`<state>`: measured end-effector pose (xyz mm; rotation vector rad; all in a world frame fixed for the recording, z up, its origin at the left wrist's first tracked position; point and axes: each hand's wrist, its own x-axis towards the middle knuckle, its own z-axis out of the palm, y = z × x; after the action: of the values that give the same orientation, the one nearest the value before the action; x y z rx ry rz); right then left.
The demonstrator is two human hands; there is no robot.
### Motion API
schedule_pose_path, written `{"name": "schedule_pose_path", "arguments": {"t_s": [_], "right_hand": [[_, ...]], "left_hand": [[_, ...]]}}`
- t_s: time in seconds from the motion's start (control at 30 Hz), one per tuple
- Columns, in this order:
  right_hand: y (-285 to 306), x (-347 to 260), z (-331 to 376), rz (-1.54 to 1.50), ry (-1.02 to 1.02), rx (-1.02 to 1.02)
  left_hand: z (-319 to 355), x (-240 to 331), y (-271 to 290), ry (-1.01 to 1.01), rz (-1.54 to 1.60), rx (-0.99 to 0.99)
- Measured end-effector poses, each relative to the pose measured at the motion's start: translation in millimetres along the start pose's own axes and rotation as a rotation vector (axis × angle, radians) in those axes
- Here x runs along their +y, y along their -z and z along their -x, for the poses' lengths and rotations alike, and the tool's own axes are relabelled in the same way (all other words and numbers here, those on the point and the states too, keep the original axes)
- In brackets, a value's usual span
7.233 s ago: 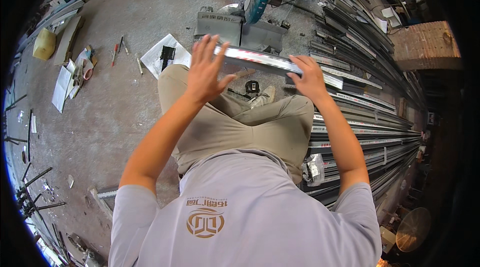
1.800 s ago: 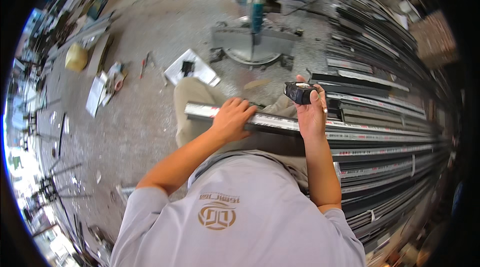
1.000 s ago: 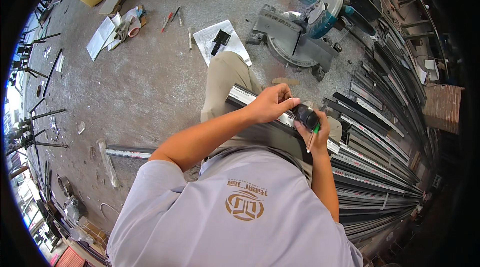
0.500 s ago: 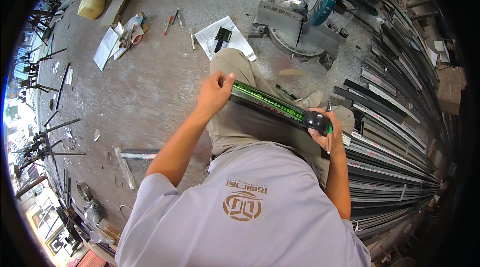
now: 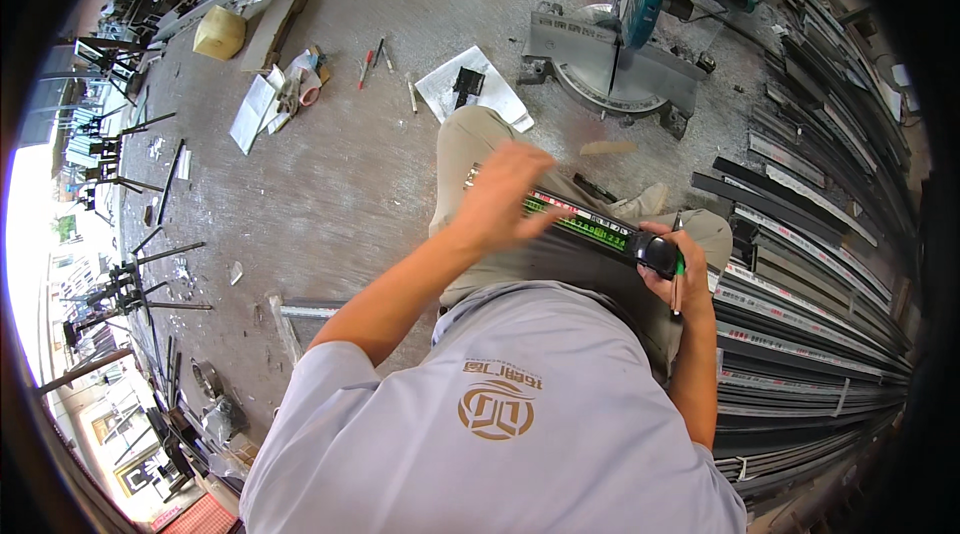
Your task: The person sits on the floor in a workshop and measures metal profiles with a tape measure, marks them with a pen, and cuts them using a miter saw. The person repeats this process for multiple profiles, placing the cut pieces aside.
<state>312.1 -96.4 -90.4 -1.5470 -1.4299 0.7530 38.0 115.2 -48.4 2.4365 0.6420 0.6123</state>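
A metal profile lies across my thighs, mostly hidden under a green measuring tape blade [image 5: 585, 222] stretched along it. My right hand [image 5: 672, 269] grips the black tape measure case [image 5: 657, 252] at the profile's right end and also holds a green pen [image 5: 679, 279] pointing down. My left hand [image 5: 505, 196] is blurred, fingers spread, resting on the left end of the tape and the profile.
A mitre saw [image 5: 625, 39] stands on the concrete floor ahead. White paper with a black tool [image 5: 470, 86] lies beside it. Long metal profiles [image 5: 810, 314] are stacked along my right. Pens, papers and a yellow canister [image 5: 220, 32] lie at the far left.
My left hand has shifted along the tape toward the right and is now blurred. The tape stays extended, and my right hand still grips the case.
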Motion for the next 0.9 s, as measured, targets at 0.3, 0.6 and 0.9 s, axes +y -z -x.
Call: {"name": "schedule_pose_path", "arguments": {"t_s": [0.3, 0.6, 0.9], "right_hand": [[29.3, 24.1, 21.6, 0.12, 0.042, -0.014], [143.9, 70.8, 138.2, -0.21, -0.295, 0.121], [144.6, 86.1, 144.7, -0.054, -0.319, 0.165]], "left_hand": [[-27.5, 28.4, -71.7, -0.142, 0.1, -0.428], [-28.6, 36.1, -72.6, -0.128, -0.001, -0.487], [-34.3, 61.5, -82.7, -0.236, -0.053, -0.577]]}}
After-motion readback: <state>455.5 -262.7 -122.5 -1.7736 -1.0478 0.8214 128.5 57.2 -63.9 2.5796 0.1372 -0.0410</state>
